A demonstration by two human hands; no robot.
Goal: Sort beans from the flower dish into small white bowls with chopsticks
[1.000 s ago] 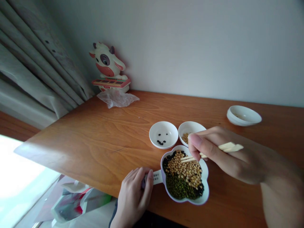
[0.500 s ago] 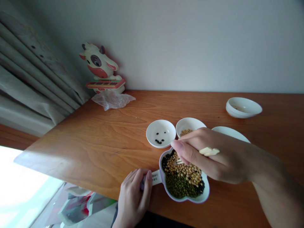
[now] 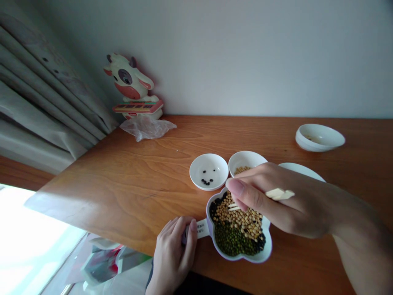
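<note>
My left hand [image 3: 174, 252] is closed round the handle of a shaped bowl [image 3: 266, 256] with a pale purple rim. In this bowl lie yellow soybeans [image 3: 242, 223], green mung beans [image 3: 233, 239] and black beans [image 3: 216, 205]. Over it, my right hand [image 3: 270, 200] pinches wooden chopsticks [image 3: 279, 194], whose tips reach down among the soybeans. No bean can be made out between the tips. Just beyond stands a white bowl [image 3: 199, 164] with several black beans, beside a second white bowl [image 3: 248, 155] with some soybeans. Another white bowl [image 3: 302, 169] is partly hidden by my right hand.
Farther back on the right, stacked white bowls [image 3: 319, 141] stand on the wooden table [image 3: 147, 180]. A toy cow with a keyboard [image 3: 132, 88] sits at the back left, crumpled clear plastic [image 3: 147, 128] before it. A curtain [image 3: 46, 98] hangs at the left.
My right hand and the chopsticks have shifted slightly to the right, the tips still low over the soybeans. The left hand keeps its hold. The whole view has shifted slightly.
</note>
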